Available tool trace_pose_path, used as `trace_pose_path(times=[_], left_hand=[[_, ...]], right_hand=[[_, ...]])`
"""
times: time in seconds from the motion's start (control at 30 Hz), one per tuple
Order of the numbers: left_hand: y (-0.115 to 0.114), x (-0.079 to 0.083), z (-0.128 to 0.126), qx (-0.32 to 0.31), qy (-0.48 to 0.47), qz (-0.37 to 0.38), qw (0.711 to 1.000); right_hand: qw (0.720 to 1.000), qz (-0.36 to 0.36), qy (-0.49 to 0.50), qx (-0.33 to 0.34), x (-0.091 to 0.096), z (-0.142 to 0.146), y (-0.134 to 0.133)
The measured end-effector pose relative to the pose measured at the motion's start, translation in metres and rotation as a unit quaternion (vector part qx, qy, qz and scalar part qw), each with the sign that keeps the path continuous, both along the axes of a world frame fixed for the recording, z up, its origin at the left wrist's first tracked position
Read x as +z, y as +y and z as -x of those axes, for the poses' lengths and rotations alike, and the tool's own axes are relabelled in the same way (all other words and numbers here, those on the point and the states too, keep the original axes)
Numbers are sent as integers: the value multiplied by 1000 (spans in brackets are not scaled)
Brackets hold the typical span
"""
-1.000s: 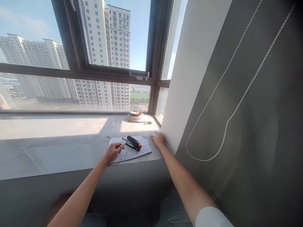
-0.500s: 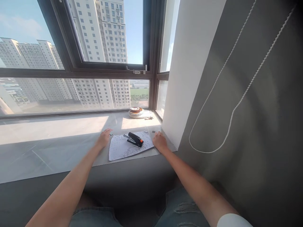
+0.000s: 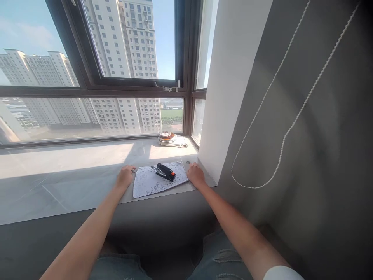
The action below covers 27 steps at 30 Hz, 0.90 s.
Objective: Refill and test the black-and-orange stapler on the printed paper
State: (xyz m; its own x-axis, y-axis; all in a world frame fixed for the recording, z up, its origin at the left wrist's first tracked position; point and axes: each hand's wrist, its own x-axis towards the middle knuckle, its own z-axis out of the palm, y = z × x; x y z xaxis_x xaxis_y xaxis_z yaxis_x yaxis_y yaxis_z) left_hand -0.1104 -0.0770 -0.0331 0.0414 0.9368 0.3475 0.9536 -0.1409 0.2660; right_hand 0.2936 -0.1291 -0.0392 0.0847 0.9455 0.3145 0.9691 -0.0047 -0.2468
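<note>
A black stapler (image 3: 165, 172) with an orange patch lies with its jaws apart on a stack of handwritten paper (image 3: 145, 188). Left of the sheets, my left hand (image 3: 124, 177) rests on the sill, fingers drawn together at a small grey strip of staples (image 3: 133, 170) by the fingertips. My right hand (image 3: 196, 175) is curled on the sill at the paper's right edge, and nothing shows in it. Just beyond its knuckles lies another small dark strip (image 3: 188, 162). A small white piece (image 3: 178, 161) sits at the paper's far edge.
Stacked round coasters or plates (image 3: 167, 139) stand in the far corner of the sill (image 3: 72, 186), with a small chain (image 3: 183, 145) beside them. A window (image 3: 171, 116) borders the back. On the right, a white beaded cord (image 3: 256, 188) hangs against the grey wall.
My left hand has drawn slightly back and down, its outstretched fingers closing in at the small strip of staples. The right hand has hardly moved; the stapler and paper stay in place.
</note>
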Motion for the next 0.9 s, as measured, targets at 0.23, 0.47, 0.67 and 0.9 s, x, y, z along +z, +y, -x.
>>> trace_pose_path(times=[0.23, 0.47, 0.67, 0.9], left_hand=[[-4, 0, -2, 26, 38, -1, 999], [2, -10, -1, 3, 25, -5, 1000], [-8, -6, -8, 20, 4, -58, 998], [-56, 4, -51, -117, 22, -147, 982]], right_hand=[[1000, -15, 9, 9, -2, -1, 0], [994, -72, 53, 60, 2, -3, -2], [941, -101, 224, 231, 21, 40, -2], [945, -43, 213, 244, -1, 84, -4]])
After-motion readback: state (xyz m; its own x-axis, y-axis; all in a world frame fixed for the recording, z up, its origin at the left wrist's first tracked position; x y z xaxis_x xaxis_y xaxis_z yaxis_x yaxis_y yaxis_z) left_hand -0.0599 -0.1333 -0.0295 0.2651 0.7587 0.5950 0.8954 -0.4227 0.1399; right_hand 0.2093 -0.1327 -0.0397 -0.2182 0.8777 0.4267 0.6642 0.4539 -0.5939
